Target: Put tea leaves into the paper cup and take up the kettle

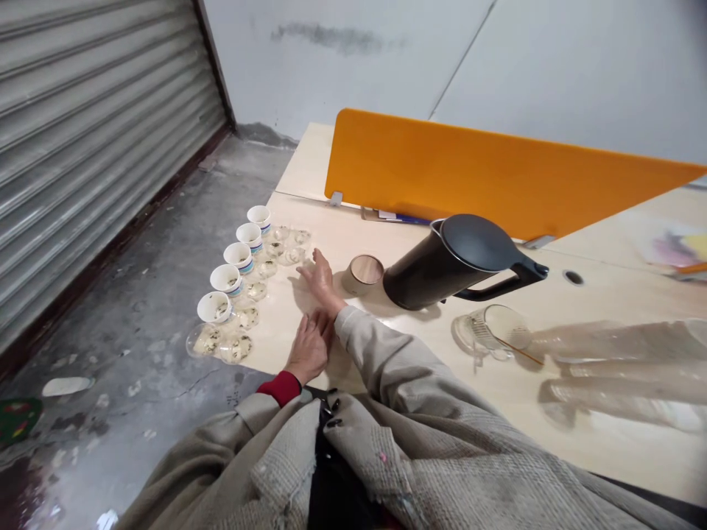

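My right hand [317,280] lies flat on the pale wooden table [552,294], fingers stretched toward the clear cups, holding nothing. My left hand [309,346] rests just behind it near the table's edge, fingers laid on the right wrist and sleeve. A row of several small white paper cups [239,255] with blue bands stands along the left edge. Beside them sit several clear plastic cups [247,316] with dark bits in them. A small brown round tin [363,273] stands right of my right hand.
A black kettle [458,261] with a handle stands beyond the tin. A clear glass jug [491,331] and blurred clear bottles [618,342] lie to the right. An orange divider panel [497,173] crosses the desk. Concrete floor [138,353] and a roller shutter [82,110] are left.
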A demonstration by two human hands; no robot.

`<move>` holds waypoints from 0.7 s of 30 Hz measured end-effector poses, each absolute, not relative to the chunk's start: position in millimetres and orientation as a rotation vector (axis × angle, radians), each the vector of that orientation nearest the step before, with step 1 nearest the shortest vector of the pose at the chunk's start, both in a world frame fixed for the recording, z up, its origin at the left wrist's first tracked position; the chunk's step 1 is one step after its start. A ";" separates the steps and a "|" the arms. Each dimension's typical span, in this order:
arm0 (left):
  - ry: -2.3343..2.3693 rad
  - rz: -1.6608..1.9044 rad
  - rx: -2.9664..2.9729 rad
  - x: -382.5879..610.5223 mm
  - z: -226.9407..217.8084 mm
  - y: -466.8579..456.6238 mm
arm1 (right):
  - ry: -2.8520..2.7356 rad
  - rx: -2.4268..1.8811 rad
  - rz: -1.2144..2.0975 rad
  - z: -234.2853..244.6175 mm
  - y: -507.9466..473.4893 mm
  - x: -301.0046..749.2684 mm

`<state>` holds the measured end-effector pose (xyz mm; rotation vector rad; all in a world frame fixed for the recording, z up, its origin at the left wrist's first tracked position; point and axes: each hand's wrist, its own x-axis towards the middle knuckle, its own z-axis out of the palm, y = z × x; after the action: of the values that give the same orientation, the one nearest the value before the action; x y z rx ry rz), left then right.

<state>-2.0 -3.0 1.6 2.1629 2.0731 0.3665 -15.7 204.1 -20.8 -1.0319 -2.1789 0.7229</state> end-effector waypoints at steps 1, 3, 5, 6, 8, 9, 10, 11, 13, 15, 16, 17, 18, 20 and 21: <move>2.075 0.364 2.161 -2.0 1.7 -2.3 | -2.127 -1.083 0.750 -17.6 193.3 -6.0; 2.066 0.362 2.162 -2.7 1.7 -0.7 | -2.066 -1.100 0.817 -8.6 170.1 16.2; 2.053 0.360 2.169 -4.2 1.6 0.7 | -2.070 -1.028 0.857 2.7 148.9 41.3; 2.046 0.358 2.172 -5.1 1.5 1.3 | -2.074 -0.998 0.880 8.3 139.8 54.6; 2.035 0.353 2.172 -6.6 1.4 2.3 | -2.076 -0.968 0.925 18.3 125.2 82.3; 2.031 0.351 2.165 -7.2 1.3 3.0 | -2.072 -0.967 0.946 22.3 119.2 96.7; 2.033 0.351 2.150 -7.5 1.2 3.8 | -2.062 -0.971 0.961 25.7 113.8 111.5; 2.041 0.353 2.132 -7.6 1.2 4.8 | -2.046 -0.977 0.971 28.4 108.6 126.7; 2.056 0.363 2.109 -7.4 1.6 7.4 | -1.997 -0.993 0.973 32.8 98.6 158.8; 2.051 0.378 2.106 -7.2 2.2 10.1 | -1.929 -1.033 0.942 37.2 88.7 193.5; 2.047 0.386 2.103 -7.2 2.5 11.3 | -1.889 -1.072 0.914 39.9 83.9 211.9; 2.048 0.396 2.098 -7.3 2.7 12.4 | -1.844 -1.124 0.875 43.1 79.3 231.2; 2.050 0.412 2.092 -7.4 2.7 13.4 | -1.794 -1.186 0.825 46.7 75.1 251.3; 2.052 0.452 2.087 -7.6 2.7 15.1 | -1.693 -1.317 0.688 55.4 67.7 293.9; 2.053 0.470 2.088 -7.5 2.6 15.9 | -1.644 -1.383 0.601 60.2 64.7 316.2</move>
<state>-7.5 15.9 2.6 2.0881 2.0525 0.4699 316.2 64.7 60.2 -1.3826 -1.6440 0.6013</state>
